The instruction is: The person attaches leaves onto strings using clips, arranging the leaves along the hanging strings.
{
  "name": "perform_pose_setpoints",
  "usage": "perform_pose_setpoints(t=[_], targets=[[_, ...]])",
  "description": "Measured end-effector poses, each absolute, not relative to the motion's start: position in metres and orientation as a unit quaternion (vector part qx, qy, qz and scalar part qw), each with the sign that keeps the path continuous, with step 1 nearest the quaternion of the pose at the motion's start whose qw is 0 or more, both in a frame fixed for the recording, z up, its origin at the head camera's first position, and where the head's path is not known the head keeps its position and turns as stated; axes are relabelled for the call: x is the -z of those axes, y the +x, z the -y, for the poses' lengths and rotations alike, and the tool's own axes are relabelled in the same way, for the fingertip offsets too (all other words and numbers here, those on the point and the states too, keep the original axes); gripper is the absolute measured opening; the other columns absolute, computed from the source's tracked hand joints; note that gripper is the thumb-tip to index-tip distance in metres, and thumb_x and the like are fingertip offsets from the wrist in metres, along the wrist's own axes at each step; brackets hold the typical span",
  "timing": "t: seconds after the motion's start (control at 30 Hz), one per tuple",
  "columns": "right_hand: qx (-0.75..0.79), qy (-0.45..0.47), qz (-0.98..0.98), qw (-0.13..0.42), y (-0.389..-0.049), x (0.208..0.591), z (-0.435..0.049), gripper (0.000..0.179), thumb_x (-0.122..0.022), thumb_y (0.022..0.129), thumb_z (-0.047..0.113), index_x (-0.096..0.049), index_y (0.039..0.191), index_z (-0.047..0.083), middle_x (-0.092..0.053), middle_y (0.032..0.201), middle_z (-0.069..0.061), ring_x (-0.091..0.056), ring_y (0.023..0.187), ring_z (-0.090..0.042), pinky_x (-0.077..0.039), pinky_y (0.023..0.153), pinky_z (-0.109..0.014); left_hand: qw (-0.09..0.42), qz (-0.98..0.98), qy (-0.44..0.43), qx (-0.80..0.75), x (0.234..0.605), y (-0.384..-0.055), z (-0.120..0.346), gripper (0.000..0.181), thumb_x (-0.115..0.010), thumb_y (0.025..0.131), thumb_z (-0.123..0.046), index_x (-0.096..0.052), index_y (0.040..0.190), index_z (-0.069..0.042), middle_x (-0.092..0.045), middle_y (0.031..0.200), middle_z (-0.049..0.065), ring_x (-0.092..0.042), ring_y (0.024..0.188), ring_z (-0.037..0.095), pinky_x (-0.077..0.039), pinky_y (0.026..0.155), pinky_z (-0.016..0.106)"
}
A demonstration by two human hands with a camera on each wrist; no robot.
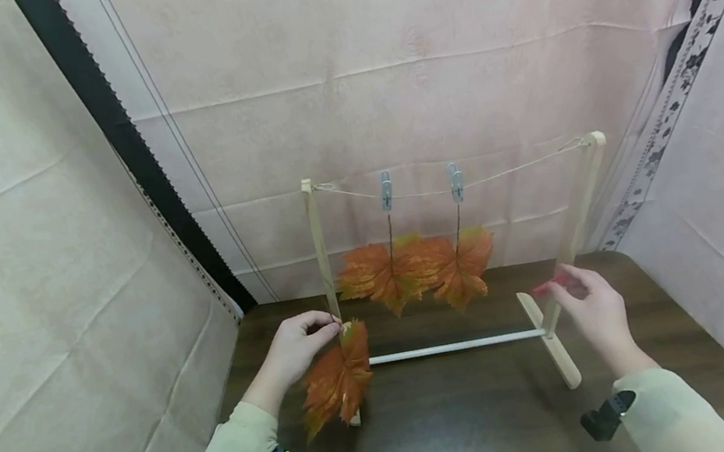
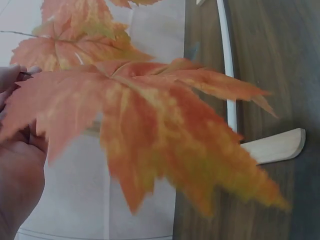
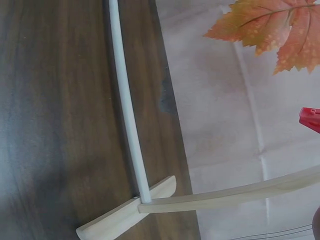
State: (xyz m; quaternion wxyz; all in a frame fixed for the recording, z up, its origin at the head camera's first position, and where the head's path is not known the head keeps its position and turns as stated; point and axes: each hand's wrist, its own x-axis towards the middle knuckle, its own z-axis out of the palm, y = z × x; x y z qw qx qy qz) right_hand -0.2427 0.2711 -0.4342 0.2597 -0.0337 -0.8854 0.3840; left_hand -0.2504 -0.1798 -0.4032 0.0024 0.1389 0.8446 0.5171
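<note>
My left hand (image 1: 306,344) pinches the thin stem of an orange maple leaf (image 1: 340,380), which hangs below the fingers beside the frame's left post. In the left wrist view this leaf (image 2: 150,115) fills the middle and partly covers the hand (image 2: 22,170). My right hand (image 1: 591,304) holds a red clothespin (image 1: 547,284) between thumb and fingers, near the right post. Only the tip of the red clothespin (image 3: 311,118) shows in the right wrist view. Two more maple leaves (image 1: 373,275) (image 1: 462,265) hang by their stems from grey-blue clothespins (image 1: 387,192) (image 1: 456,183) on a string (image 1: 516,169).
The string spans two wooden posts (image 1: 320,248) (image 1: 581,199) on feet, joined low down by a white rod (image 1: 455,347). This frame stands on a dark wooden table (image 1: 463,415). Pale cloth (image 1: 407,13) hangs behind and at both sides.
</note>
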Motion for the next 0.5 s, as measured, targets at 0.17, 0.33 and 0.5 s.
perform_pose_setpoints(t=[0.17,0.33,0.5], targets=[[-0.388,-0.036,0.883,0.260,-0.244,0.429,-0.271,0.043,-0.064,0.090,0.030,-0.059,0.122,0.002,-0.065,0.104,-0.016,-0.056,0.104,-0.030,-0.037,0.091,-0.047,0.015,-0.834,0.165,-0.526,0.400,-0.252,0.172,0.020,-0.063,0.091,-0.023,-0.070,0.100,-0.007,-0.068,0.096,0.002,-0.059,0.089,0.017,-0.049,0.072,0.031],[-0.384,-0.037,0.883,0.266,-0.245,0.425,-0.270,0.040,-0.064,0.090,0.028,-0.060,0.121,0.003,-0.066,0.103,-0.014,-0.057,0.099,-0.027,-0.038,0.091,-0.044,0.017,-0.839,0.173,-0.516,0.400,-0.256,0.163,0.015,-0.063,0.091,-0.022,-0.071,0.099,-0.012,-0.068,0.097,0.001,-0.059,0.089,0.017,-0.049,0.072,0.031],[-0.391,-0.034,0.881,0.262,-0.246,0.419,-0.270,0.044,-0.062,0.091,0.027,-0.056,0.126,0.001,-0.063,0.109,-0.016,-0.058,0.102,-0.031,-0.038,0.092,-0.047,0.007,-0.843,0.180,-0.508,0.396,-0.258,0.152,0.013,-0.062,0.091,-0.021,-0.071,0.098,-0.013,-0.067,0.095,-0.002,-0.058,0.085,0.017,-0.048,0.072,0.032]])
